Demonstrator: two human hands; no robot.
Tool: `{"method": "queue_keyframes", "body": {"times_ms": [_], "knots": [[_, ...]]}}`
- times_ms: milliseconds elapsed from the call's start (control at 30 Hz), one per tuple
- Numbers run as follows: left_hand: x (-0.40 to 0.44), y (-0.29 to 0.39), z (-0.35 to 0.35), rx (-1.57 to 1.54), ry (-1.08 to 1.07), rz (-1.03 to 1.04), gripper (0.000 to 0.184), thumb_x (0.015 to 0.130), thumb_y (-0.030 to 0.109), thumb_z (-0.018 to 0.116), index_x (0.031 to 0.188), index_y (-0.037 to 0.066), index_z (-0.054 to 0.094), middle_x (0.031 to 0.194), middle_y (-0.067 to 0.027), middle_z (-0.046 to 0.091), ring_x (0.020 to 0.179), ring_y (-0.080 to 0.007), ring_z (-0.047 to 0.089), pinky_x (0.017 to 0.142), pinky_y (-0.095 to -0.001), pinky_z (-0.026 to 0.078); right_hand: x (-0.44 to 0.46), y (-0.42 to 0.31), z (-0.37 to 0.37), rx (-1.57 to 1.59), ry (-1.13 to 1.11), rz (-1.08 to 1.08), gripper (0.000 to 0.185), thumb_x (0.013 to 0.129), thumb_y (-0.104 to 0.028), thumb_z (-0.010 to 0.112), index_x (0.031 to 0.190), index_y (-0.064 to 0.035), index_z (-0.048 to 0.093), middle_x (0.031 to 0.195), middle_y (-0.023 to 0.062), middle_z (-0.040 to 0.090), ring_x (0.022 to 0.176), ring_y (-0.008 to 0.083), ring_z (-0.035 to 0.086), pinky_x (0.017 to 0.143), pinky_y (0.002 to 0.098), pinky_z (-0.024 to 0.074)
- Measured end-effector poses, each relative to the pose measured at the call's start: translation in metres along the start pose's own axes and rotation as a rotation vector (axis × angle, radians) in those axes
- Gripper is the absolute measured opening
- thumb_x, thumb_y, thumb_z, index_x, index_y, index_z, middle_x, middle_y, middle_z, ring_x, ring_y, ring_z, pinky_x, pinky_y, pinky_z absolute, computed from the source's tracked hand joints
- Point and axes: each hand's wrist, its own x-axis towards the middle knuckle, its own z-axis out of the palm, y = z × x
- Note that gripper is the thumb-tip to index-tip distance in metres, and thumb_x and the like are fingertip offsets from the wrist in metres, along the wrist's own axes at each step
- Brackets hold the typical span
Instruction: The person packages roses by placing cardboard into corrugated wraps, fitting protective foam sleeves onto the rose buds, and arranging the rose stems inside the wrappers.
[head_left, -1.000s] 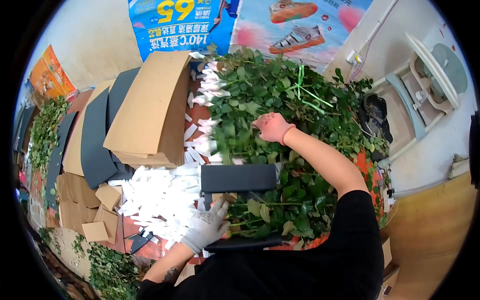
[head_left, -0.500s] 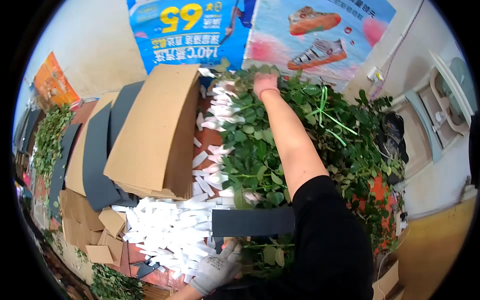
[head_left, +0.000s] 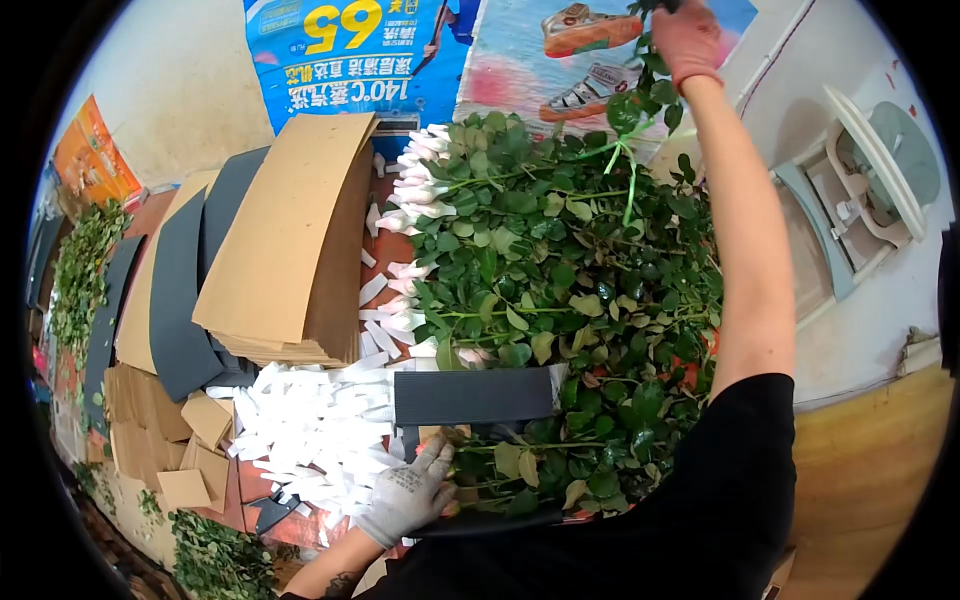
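My left hand (head_left: 407,492), in a grey-white glove, lies with fingers stretched out and apart beside a small reddish flower head (head_left: 423,450). Beneath its fingertips are leafy stems (head_left: 560,460) and the edge of a dark ribbed sheet (head_left: 475,396). My right hand (head_left: 688,42), in a pink glove, is raised at the upper right and closed around a leafy flower stem (head_left: 655,100); its upper end is cut off by the frame. Below it, a green tie (head_left: 622,165) sits by the leaves. Flowers with white-sleeved heads (head_left: 418,190) lie in a thick row, their foliage spreading right.
White sleeves (head_left: 310,430) are heaped left of the dark sheet. A tall stack of brown cardboard (head_left: 285,235) stands behind them, with dark sheets (head_left: 180,300) leaning alongside. Small cardboard pieces (head_left: 205,420) lie nearer. A pale chair-like frame (head_left: 850,210) is at the right wall.
My right hand has risen up and right from the foliage, lifting a leafy stem. The view has shifted slightly, and my left hand stays by the reddish flower head.
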Motion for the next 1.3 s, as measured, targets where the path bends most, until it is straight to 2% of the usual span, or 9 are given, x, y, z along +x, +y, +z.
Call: {"method": "queue_keyframes", "body": {"times_ms": [333,467,567,667,800,933,1000,1133,1300], "knots": [[0.001,0.001,-0.004,-0.017,0.014,0.012,0.058,0.085,0.037,0.053,0.133,0.006,0.043,0.140,-0.0131,0.041,0.098,-0.0281,0.062,0.074,-0.0396,0.052,0.009,0.176,-0.047,0.141,0.356,0.150,0.030,0.079,-0.022,0.052,0.102,-0.0079,0.066,0.099,0.0122,0.068,0.093,0.0327,0.063,0.084,0.0360,0.0483],[0.000,-0.001,-0.001,0.020,0.000,0.007,0.058,0.085,0.038,0.053,0.133,0.006,0.043,0.141,-0.0112,0.040,0.097,-0.0272,0.063,0.073,-0.0393,0.052,0.035,0.238,-0.126,-0.497,0.080,0.270,0.030,0.078,-0.005,0.050,0.105,0.0016,0.062,0.104,0.0180,0.065,0.088,0.0285,0.065,0.079,0.0358,0.0518],[0.000,0.005,-0.007,0.000,-0.015,-0.019,0.057,0.085,0.038,0.053,0.132,0.006,0.044,0.141,-0.0109,0.040,0.095,-0.0274,0.063,0.073,-0.0391,0.052,0.045,0.234,-0.150,0.825,0.503,0.252,0.023,0.077,-0.007,0.055,0.094,0.0018,0.067,0.089,0.0118,0.069,0.080,0.0237,0.065,0.076,0.0335,0.0514],[0.001,0.007,-0.011,0.005,-0.049,-0.031,0.057,0.085,0.038,0.053,0.132,0.006,0.044,0.141,-0.0107,0.040,0.095,-0.0277,0.063,0.073,-0.0387,0.052,0.033,0.225,-0.151,0.058,0.099,0.095,0.042,0.079,-0.017,0.050,0.113,0.0059,0.056,0.100,0.0187,0.066,0.083,0.0342,0.064,0.081,0.0382,0.0494],[0.001,0.006,-0.008,-0.014,-0.014,-0.022,0.057,0.085,0.038,0.053,0.132,0.006,0.044,0.141,-0.0109,0.040,0.094,-0.0279,0.063,0.073,-0.0387,0.052,-0.102,0.088,-0.080,0.020,-0.149,-0.214,0.039,0.081,-0.012,0.048,0.118,-0.0096,0.055,0.115,0.0150,0.058,0.102,0.0323,0.058,0.088,0.0399,0.0478],[0.002,0.004,-0.006,0.024,0.002,-0.008,0.059,0.083,0.036,0.056,0.130,0.004,0.045,0.139,-0.0123,0.042,0.094,-0.0277,0.064,0.070,-0.0390,0.053,-0.206,0.031,-0.016,0.222,-1.089,-0.361,0.038,0.079,-0.015,0.054,0.117,-0.0116,0.056,0.113,0.0134,0.058,0.103,0.0302,0.057,0.090,0.0419,0.0458],[0.000,0.001,-0.004,0.049,0.030,0.021,0.058,0.083,0.036,0.056,0.130,0.004,0.045,0.139,-0.0123,0.042,0.095,-0.0276,0.063,0.070,-0.0390,0.053,-0.216,0.045,0.024,0.293,-1.032,-0.194,0.040,0.077,-0.019,0.058,0.115,-0.0085,0.057,0.112,0.0131,0.059,0.105,0.0307,0.056,0.091,0.0389,0.0452],[0.001,0.003,-0.003,0.026,-0.006,-0.015,0.058,0.085,0.037,0.054,0.132,0.004,0.044,0.140,-0.0130,0.040,0.097,-0.0273,0.063,0.071,-0.0386,0.053,-0.240,0.088,0.098,-0.441,-1.078,-0.206,0.044,0.082,-0.024,0.050,0.123,-0.0056,0.051,0.121,0.0142,0.057,0.110,0.0290,0.054,0.095,0.0451,0.0410],[0.000,0.005,-0.006,0.005,-0.019,-0.025,0.058,0.086,0.038,0.053,0.132,0.005,0.043,0.141,-0.0132,0.039,0.096,-0.0268,0.063,0.072,-0.0384,0.053,-0.238,0.091,0.100,-0.393,-1.217,-0.210,0.036,0.087,-0.018,0.040,0.117,-0.0041,0.053,0.120,0.0177,0.057,0.111,0.0313,0.055,0.094,0.0434,0.0422]]}}
